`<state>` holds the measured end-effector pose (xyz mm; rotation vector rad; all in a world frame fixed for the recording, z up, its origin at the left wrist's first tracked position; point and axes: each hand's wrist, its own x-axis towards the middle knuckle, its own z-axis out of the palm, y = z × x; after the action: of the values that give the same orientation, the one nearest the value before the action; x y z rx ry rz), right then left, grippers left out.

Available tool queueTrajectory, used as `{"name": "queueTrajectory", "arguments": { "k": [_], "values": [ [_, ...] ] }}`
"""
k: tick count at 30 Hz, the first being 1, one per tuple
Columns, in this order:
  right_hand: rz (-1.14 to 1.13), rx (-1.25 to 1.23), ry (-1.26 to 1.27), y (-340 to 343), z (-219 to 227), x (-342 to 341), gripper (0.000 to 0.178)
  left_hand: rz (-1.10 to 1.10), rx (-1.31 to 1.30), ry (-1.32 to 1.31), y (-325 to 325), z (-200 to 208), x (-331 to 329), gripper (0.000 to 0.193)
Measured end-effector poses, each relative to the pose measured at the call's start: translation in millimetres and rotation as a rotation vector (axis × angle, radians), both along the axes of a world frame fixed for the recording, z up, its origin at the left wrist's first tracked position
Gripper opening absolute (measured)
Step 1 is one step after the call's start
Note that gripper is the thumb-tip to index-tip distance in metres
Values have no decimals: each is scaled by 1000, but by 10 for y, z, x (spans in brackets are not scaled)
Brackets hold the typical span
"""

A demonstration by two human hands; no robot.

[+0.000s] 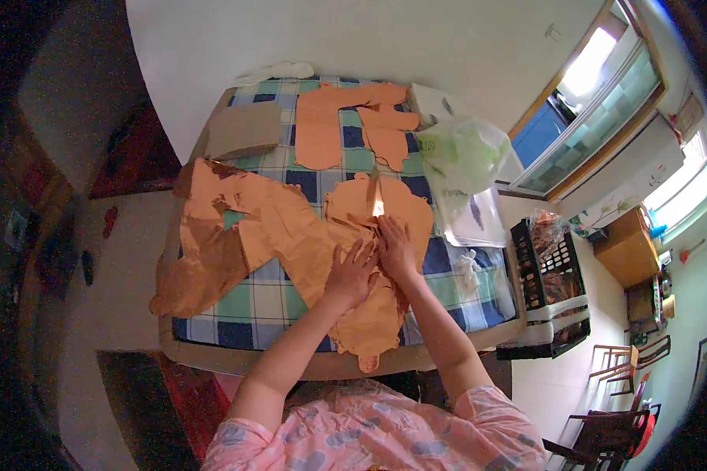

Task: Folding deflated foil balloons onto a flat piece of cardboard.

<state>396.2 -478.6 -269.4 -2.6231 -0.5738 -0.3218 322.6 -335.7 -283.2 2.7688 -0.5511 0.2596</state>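
Both hands lie on a flat, shiny copper-coloured foil balloon [369,322], which is uninflated and has scalloped edges. My left hand [353,275] presses on its middle with the fingers stretched out. Just to the right and slightly farther off, my right hand [397,245] rests flat, its fingertips near a bright glint at a fold. To the left spreads another creased copper foil balloon [251,224], its right part reaching toward my left hand. At the far side, more flat copper foil [319,129] lies apart from my hands. Whether the pieces under my hands are joined, I cannot tell.
A blue, green and white checked cloth [259,292] covers the table. Brown cardboard [245,129] lies at its far left. Toward the right are a white-green plastic bag [463,153] and clear plastic sheets [477,221]. A black crate [562,271] stands beside the table.
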Motion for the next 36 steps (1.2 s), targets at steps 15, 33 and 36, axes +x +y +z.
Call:
{"name": "queueTrajectory", "arguments": {
  "k": [15,33,36],
  "values": [
    [-130,160,-124,-37,-130,34,42,-4,-59,-60,-11,-37,14,47],
    [-91,65,-133,-84,-166,22,45,2,-18,-38,6,-25,15,49],
    [-141,147,-145,-49,-80,88,39,-3,-26,-22,11,-18,27,49]
  ]
}}
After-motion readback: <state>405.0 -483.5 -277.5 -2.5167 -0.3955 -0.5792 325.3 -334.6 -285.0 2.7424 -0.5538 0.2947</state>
